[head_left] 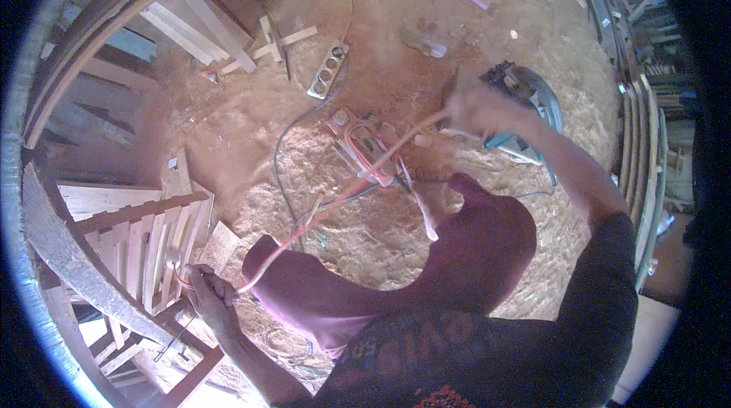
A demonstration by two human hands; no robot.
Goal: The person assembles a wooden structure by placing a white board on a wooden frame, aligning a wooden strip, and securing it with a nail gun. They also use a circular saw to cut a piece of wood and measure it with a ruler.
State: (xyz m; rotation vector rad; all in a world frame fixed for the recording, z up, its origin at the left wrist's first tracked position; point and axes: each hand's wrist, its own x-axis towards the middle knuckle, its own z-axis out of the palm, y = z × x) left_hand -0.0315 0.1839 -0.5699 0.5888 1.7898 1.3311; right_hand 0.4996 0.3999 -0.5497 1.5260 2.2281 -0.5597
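A reddish-orange cord [327,218] runs in a nearly straight line between my two hands. My left hand [212,290] is closed around its lower end, and a short tail of it sticks out past the fingers. My right hand [487,109], smeared by motion, grips the upper end, far and to the right. Beneath the cord, a red-framed tool [369,153] lies on the ground between my legs. Just beyond my right hand sits a teal and black power tool [542,103], partly covered by the forearm.
A socket strip [327,71] with a dark cable lies ahead on the shavings-covered ground [236,119]. To the left stand slatted wooden pieces [145,248] and a curved wooden frame [91,271]. Long boards [640,157] line the right side. Loose planks [190,31] lie at the far left.
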